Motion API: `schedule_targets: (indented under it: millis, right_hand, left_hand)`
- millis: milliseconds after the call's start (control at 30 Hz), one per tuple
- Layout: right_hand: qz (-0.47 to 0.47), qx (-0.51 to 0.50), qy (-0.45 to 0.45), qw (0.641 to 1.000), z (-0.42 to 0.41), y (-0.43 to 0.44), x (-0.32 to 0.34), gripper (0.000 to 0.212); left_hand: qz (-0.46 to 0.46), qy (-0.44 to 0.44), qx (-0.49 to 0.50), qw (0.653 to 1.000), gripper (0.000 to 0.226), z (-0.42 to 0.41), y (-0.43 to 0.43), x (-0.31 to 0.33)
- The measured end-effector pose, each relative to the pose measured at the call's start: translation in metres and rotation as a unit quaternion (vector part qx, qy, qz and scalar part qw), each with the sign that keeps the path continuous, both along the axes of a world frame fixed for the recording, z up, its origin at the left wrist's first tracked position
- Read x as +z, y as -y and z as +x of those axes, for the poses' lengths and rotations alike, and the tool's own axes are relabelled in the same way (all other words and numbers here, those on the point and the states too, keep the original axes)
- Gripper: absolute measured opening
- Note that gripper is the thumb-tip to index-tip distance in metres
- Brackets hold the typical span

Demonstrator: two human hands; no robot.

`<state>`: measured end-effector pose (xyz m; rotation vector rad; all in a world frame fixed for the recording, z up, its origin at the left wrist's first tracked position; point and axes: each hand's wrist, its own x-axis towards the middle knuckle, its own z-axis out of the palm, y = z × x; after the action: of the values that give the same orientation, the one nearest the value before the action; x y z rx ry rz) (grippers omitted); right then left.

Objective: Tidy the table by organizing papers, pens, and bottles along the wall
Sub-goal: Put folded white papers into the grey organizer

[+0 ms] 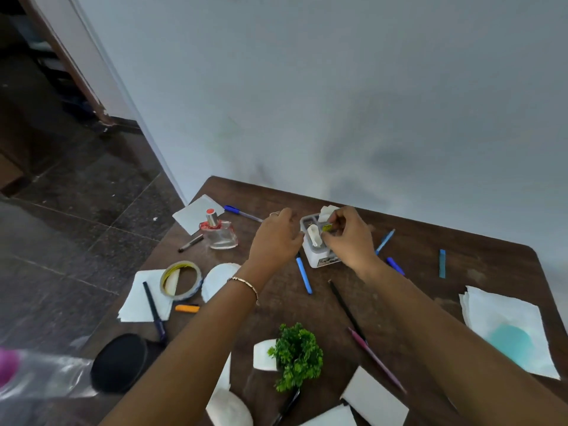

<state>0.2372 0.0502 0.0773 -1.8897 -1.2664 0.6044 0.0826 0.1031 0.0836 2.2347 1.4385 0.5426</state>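
Between left hand and right hand, both gripping, sits the organizer.

Bare forearms on both sides, uncovered from near the elbow down to the wrists. Round the left wrist, a thin gold-coloured bracelet: a slim band with small segments, with a short end dangling at its outer side. On one finger of the left hand, a pale metal ring. Right hand and wrist bare.
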Motion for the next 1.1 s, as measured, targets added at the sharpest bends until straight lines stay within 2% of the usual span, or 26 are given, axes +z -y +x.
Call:
schedule_targets:
  millis: [133,333,500,767,967,1100]
  right_hand:
    - [-0.011,0.07,-0.037,0.997,-0.042,0.018,0.001,0.028]
    - [-0.037,0.171,-0.11,0.978,-0.102,0.022,0.006,0.027]
    - [-0.05,0.188,-0.106,0.975,-0.142,0.0,0.019,0.032]
    - [-0.079,0.189,-0.049,0.978,-0.147,-0.086,0.041,0.026]
    - [-0.123,0.182,-0.018,0.976,-0.15,-0.148,0.024,0.029]
    - [-0.132,0.203,0.03,0.97,-0.155,-0.179,0.0,0.033]
  left_hand:
    - [-0.014,0.045,0.056,0.997,0.042,-0.042,0.032,-0.001]
    - [-0.034,0.103,0.162,0.981,0.029,-0.108,0.066,0.008]
    - [-0.062,0.155,0.266,0.95,0.032,-0.161,0.066,0.02]
    - [-0.148,0.249,0.34,0.895,0.027,-0.205,-0.011,0.015]
    - [-0.215,0.211,0.365,0.881,0.025,-0.225,-0.083,-0.019]
    - [-0.24,0.16,0.383,0.877,0.034,-0.227,-0.111,-0.047]
